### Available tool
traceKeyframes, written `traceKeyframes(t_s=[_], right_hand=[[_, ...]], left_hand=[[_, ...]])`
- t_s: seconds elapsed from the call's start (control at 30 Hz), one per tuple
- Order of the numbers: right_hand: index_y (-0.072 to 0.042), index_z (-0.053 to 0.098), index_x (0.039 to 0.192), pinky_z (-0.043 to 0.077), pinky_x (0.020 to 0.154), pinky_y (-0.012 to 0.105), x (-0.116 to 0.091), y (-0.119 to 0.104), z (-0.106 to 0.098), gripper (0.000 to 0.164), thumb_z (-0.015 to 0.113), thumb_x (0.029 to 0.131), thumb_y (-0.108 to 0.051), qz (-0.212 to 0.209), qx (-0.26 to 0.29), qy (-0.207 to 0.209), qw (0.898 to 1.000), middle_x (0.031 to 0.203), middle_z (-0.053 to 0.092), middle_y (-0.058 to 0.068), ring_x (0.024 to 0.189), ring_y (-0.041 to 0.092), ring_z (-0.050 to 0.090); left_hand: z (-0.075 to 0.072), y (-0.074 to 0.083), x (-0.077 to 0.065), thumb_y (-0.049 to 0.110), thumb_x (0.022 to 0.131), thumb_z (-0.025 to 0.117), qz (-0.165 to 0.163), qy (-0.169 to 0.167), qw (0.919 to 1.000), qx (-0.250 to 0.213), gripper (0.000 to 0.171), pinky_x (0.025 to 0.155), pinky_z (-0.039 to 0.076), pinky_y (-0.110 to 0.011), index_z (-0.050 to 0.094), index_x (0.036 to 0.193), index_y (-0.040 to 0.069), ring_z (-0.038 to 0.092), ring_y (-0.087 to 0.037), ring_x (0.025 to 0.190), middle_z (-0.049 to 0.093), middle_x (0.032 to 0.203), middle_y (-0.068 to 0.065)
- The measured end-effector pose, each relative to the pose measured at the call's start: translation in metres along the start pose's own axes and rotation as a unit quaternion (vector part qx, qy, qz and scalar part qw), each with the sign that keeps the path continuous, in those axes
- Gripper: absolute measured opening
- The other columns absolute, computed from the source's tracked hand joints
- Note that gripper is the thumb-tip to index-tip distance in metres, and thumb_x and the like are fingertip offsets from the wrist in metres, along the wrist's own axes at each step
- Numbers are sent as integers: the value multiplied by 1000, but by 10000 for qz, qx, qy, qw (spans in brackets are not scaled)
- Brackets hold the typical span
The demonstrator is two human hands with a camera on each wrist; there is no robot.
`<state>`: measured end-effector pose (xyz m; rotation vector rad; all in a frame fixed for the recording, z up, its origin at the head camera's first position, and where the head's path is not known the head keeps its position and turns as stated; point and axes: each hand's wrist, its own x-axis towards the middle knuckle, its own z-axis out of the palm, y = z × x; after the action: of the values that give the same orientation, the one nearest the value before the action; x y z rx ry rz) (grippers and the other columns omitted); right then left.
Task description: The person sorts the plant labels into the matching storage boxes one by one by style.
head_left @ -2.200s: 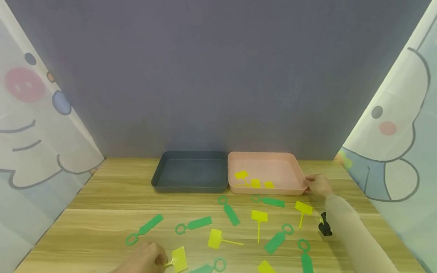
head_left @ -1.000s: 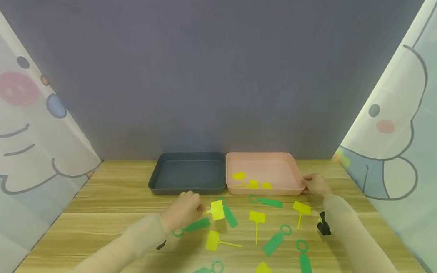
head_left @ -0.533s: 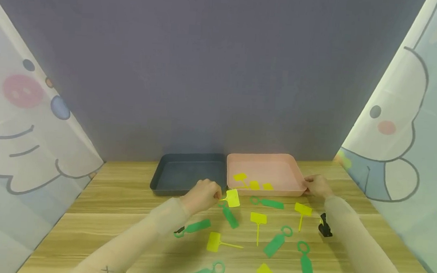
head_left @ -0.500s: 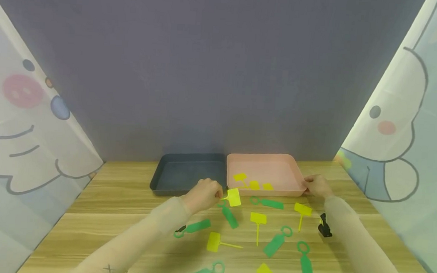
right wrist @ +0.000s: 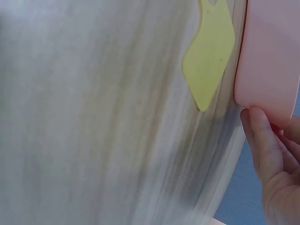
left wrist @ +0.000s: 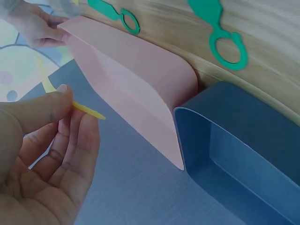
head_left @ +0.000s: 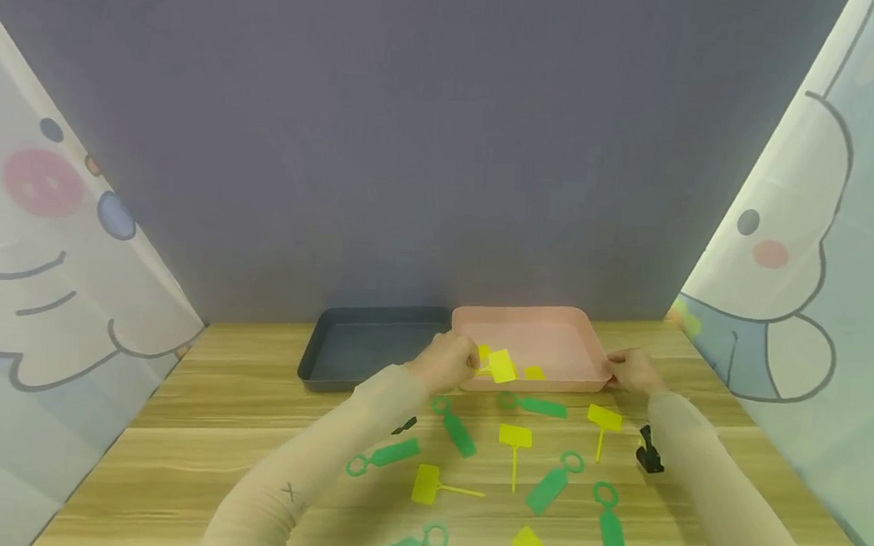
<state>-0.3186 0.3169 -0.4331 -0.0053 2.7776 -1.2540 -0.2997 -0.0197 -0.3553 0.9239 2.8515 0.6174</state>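
Note:
My left hand (head_left: 442, 363) pinches the stem of a yellow T-shaped plant label (head_left: 502, 366) between thumb and fingertips. The label hangs over the near left part of the pink tray (head_left: 546, 334), and the left wrist view shows its thin stem (left wrist: 89, 111) poking past the fingers. At the tray's right side, my right hand (head_left: 635, 370) grips the near corner; the right wrist view shows the fingers (right wrist: 265, 140) against the pink wall. Other yellow labels (head_left: 533, 372) lie inside this tray, partly hidden by the held label and the left hand.
A dark blue tray (head_left: 380, 349) adjoins the pink one on the left. On the wooden table (head_left: 193, 458) lie several green ring-ended tags (head_left: 460, 435) and yellow labels (head_left: 515, 436). A small black clip-like object (head_left: 649, 453) is beside the right sleeve. A grey panel (head_left: 445, 140) stands behind.
My left hand took the yellow label at the table's front left and carried it forward and right, from the table to over the pink tray. The right hand has stayed at the tray's corner.

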Motion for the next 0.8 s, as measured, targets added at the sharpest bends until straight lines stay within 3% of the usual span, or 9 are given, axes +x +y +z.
traceKeyframes(t_s=[0.23, 0.5, 0.67, 0.8], right_hand=[[24, 46, 115, 57, 68, 28, 0, -2, 1, 34, 43, 93, -1, 29, 106, 14, 9999, 110, 54, 39, 81, 27, 67], [23, 48, 115, 56, 65, 26, 3, 1, 1, 36, 45, 91, -4, 34, 27, 42, 10000, 107, 57, 37, 74, 17, 66], [22, 48, 116, 56, 64, 25, 3, 2, 1, 37, 46, 92, -5, 131, 95, -13, 9999, 107, 58, 36, 73, 14, 66], [22, 47, 116, 56, 64, 25, 3, 1, 0, 36, 46, 92, -5, 157, 55, 39, 9999, 108, 57, 36, 73, 15, 66]], left_hand=[[4, 5, 18, -2, 83, 62, -228, -35, 9996, -174, 20, 87, 52, -32, 69, 101, 2, 60, -28, 108, 63, 117, -11], [7, 3, 35, -1, 81, 64, -223, 70, 9995, -220, 18, 89, 51, -33, 68, 99, -1, 59, -27, 109, 64, 113, -12], [13, 4, 48, -1, 84, 61, -490, -47, 9980, -395, 19, 90, 51, -32, 67, 102, -1, 59, -26, 108, 65, 112, -11], [19, 6, 60, -4, 82, 60, -597, 39, 9980, -226, 20, 88, 52, -30, 69, 100, 2, 62, -21, 103, 67, 109, -9]])
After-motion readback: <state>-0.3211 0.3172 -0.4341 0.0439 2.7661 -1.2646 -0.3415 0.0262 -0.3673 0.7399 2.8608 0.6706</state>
